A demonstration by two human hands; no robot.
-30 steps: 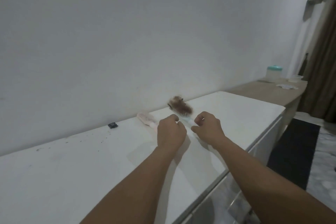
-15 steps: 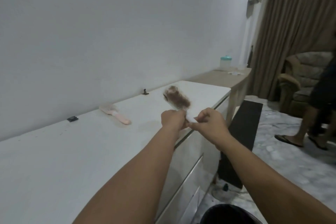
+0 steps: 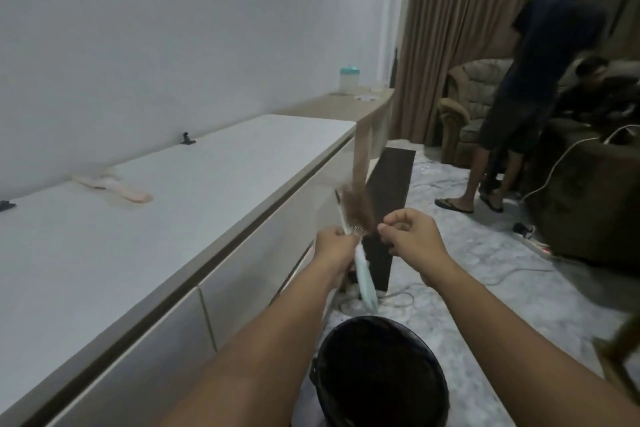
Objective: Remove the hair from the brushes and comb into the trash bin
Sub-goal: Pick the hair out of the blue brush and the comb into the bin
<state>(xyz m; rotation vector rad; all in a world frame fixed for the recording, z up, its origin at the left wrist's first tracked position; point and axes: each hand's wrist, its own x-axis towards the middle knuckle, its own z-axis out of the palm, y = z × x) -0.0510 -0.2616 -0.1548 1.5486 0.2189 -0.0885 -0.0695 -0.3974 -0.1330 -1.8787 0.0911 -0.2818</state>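
1 brush (image 3: 349, 218) lifted off surface (image 3: 173, 218), now over trash bin (image 3: 381, 371) | left hand (image 3: 334, 248) fingers grip it | right hand (image 3: 412, 239) fingers pinch hair (image 3: 358, 210) (pull next).

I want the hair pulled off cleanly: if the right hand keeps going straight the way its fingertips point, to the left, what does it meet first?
Most likely the clump of brown hair on the brush that the left hand holds; the right hand sits close beside it, though depth is unclear.

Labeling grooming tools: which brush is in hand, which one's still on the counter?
The hair-clogged brush with the light blue handle is in the left hand, above the trash bin. The pink brush lies untouched on the white counter.
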